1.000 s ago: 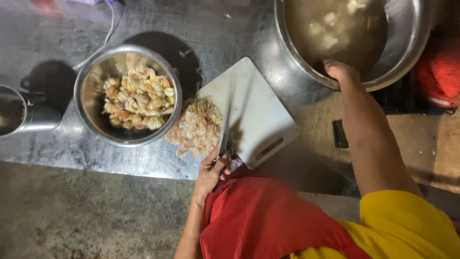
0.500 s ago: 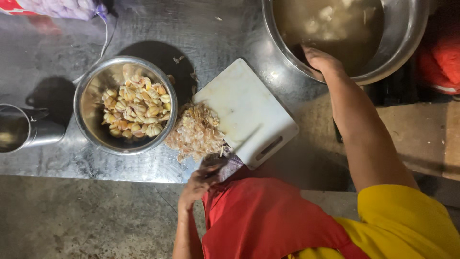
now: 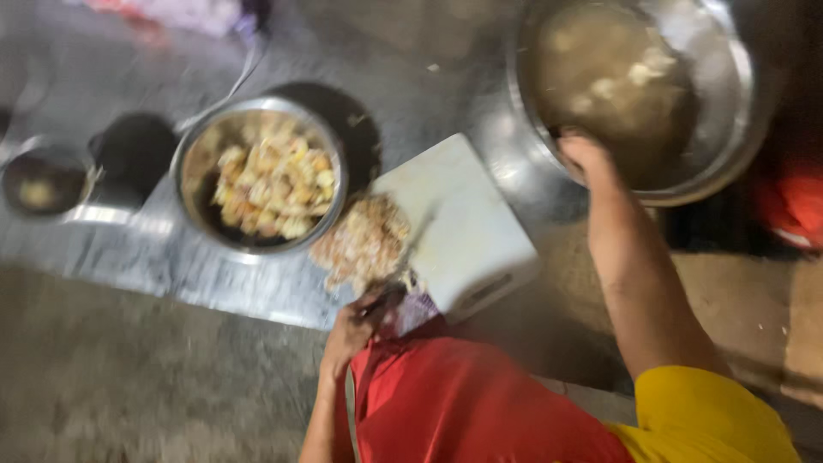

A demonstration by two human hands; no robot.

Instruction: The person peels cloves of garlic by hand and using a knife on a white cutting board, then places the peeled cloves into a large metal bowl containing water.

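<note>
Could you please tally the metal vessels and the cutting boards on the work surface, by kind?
Large round metal basin of cloudy liquid: 1
Medium round metal bowl of pale pieces: 1
Small metal cup with handle: 1
White rectangular cutting board: 1
Total: 4

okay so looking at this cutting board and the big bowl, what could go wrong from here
The white cutting board seems to jut past the metal counter's edge, so pressing on it might tip it. The pile of chopped bits sits at the board's corner by that edge and could spill. The left hand holds a knife near the lap while the right hand reaches into the big bowl of cloudy liquid; divided attention may mean a slip.
</note>
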